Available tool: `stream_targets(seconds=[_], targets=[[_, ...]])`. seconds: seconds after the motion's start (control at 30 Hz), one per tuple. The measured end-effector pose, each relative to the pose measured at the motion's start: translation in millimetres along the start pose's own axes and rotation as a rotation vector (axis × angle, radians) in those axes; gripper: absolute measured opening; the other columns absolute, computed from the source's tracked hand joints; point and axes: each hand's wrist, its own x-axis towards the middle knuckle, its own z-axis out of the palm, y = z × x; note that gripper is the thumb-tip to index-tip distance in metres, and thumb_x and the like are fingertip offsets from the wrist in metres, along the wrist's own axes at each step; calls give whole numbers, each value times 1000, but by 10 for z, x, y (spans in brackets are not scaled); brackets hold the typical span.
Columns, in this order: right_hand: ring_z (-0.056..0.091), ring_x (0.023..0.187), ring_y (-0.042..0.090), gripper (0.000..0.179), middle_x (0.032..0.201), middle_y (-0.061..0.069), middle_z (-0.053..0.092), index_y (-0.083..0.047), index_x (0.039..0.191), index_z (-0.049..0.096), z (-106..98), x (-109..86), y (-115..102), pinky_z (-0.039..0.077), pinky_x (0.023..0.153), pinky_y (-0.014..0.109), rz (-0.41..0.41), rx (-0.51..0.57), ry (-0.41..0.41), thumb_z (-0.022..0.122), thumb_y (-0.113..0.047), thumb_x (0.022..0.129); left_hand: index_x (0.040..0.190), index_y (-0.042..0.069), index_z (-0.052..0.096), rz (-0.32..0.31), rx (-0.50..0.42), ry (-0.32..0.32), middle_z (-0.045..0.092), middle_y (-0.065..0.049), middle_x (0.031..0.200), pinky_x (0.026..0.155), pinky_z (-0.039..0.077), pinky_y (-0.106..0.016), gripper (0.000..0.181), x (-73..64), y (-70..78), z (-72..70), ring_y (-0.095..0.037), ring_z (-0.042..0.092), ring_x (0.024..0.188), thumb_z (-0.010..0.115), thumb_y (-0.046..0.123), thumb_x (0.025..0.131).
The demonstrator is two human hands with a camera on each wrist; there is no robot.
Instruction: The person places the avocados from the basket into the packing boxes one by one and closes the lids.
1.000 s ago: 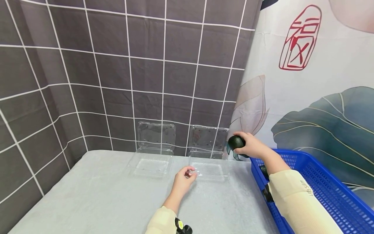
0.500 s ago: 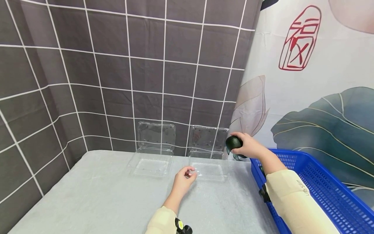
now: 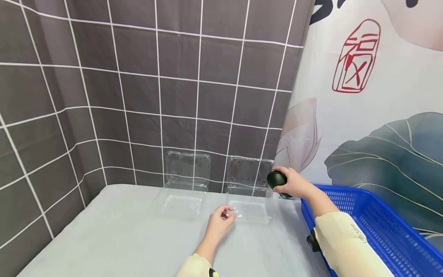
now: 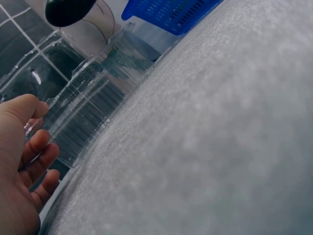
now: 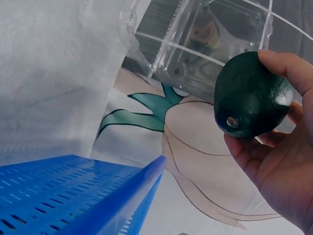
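Overall, across most of the head view, dark grey cloth [image 3: 135, 88] with a grid of white lines, bent round a corner at the far left. Beside it on the right, a white printed hanging [image 3: 322, 127] with a red outlined emblem, a pale pink bud and a large blue-green leaf veined in gold. Below both, a pale grey surface [image 3: 114, 231], faintly textured up close. Along its right side, a blue perforated plastic basket [image 3: 385, 231], cut off by the frame and partly hidden by a cream sleeve [image 3: 349, 246] with small lettering. Near the back edge, side by side with a narrow gap between, two clear plastic boxes, both with lids raised against the grey cloth: one outer box [image 3: 182, 202] toward the left, one inner box [image 3: 250, 209] nearer the basket.

From the lower middle, the left hand [image 3: 220, 222], at the left side of the inner box, pinching its rim between thumb and forefinger, with the other fingers loosely bent. From over the basket's edge, the right hand [image 3: 292, 184], with thumb and fingers curved round a glossy dark green fruit [image 3: 276, 179]. Held up off the surface, just beside the inner box's raised lid, that same rounded fruit, with a small brownish stem scar toward the right wrist camera.
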Motion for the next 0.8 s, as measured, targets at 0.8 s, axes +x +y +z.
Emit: stream_targets(seconds=[0.8], targets=[[54, 92, 35, 67, 115, 25, 44, -5, 134, 42, 170, 76, -88, 48, 73, 49, 22, 51, 11, 73, -17, 75, 88, 2, 63, 46, -9, 24, 55, 4, 73, 63, 46, -22, 12, -12, -45, 10, -6, 51, 68, 69, 4, 78]])
